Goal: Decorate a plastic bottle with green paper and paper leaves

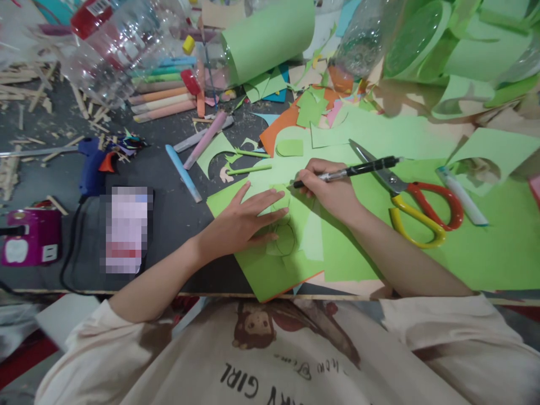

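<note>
My right hand (327,188) grips a black pen (358,169), its tip low over a bright green sheet of paper (257,270). Fingers spread, my left hand (242,222) lies flat on that sheet. Thin drawn outlines (285,239), one of them rounded, show beside the left fingertips. Right of the pen hand rest scissors (394,183) with one red and one yellow handle, blades apart. A small rounded green paper piece (289,148) lies just beyond the sheet.
At left are a blue glue gun (93,166), a phone (127,230) and a purple box (32,236) with cords. Plastic bottles (122,50), a green paper-wrapped cylinder (270,39) and paper scraps crowd the back. A blue stick (183,172) lies near the left hand.
</note>
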Motion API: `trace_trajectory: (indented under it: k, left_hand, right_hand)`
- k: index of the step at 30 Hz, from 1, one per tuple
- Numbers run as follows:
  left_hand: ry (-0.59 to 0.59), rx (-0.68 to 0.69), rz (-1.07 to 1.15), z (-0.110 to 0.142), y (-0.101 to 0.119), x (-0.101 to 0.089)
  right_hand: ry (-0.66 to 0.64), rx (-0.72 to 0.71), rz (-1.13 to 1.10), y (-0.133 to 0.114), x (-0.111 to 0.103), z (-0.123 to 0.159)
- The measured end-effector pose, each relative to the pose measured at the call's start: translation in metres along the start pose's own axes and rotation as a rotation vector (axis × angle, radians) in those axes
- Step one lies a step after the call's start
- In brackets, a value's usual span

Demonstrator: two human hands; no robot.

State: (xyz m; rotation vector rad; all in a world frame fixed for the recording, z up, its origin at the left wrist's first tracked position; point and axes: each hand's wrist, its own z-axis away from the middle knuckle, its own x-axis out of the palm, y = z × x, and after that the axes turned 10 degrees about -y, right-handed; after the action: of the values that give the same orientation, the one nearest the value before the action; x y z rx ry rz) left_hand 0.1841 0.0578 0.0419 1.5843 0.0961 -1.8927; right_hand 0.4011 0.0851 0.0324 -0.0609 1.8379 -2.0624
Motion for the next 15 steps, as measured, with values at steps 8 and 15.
trace_trajectory:
  k: [8,15]
  left_hand:
    - [0.023,0.009,-0.010,0.0004,0.0002,0.0011]
    - [0.037,0.013,-0.027,0.0001,-0.0002,0.0017]
  right_hand:
    - [-0.012,-0.013,0.049,-0.0018,-0.0003,0.0023]
    - [-0.006,-0.024,0.055,-0.0032,0.0006,0.0017]
